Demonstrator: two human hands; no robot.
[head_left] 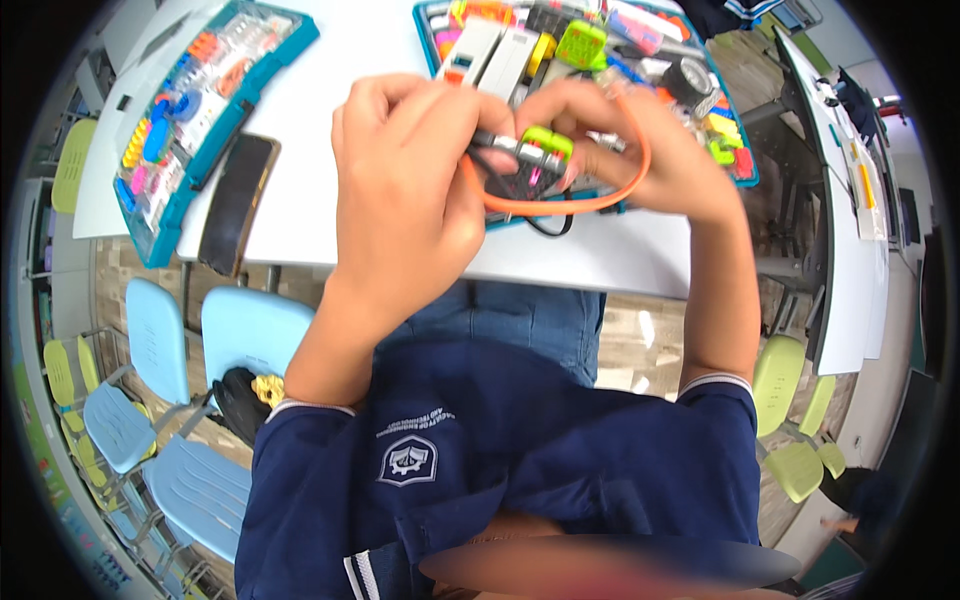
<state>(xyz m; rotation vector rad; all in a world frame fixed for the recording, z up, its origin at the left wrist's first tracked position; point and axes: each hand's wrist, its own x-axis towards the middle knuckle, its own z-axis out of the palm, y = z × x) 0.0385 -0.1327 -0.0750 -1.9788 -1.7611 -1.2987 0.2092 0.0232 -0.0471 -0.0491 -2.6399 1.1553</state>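
Note:
Above the near edge of the table, both hands hold one small model built from toy bricks (522, 172). Its body is dark grey, with a lime green piece (550, 142) on the upper right side. My left hand (405, 170) has its fingers closed on the left side, and the fingertips are partly hidden. My right hand (650, 150) pinches the right side between thumb and fingers. An orange band or cable (600, 206) loops under the model and up over my right hand. A thin black cable (552, 233) curves below it.
Beyond my hands lies a teal tray (748, 165) full of colourful bricks, wheels and grey blocks. At left on the white table (350, 35) are a second teal-rimmed parts case (240, 95) and a dark phone (238, 205). Blue chairs (155, 335) stand lower left.

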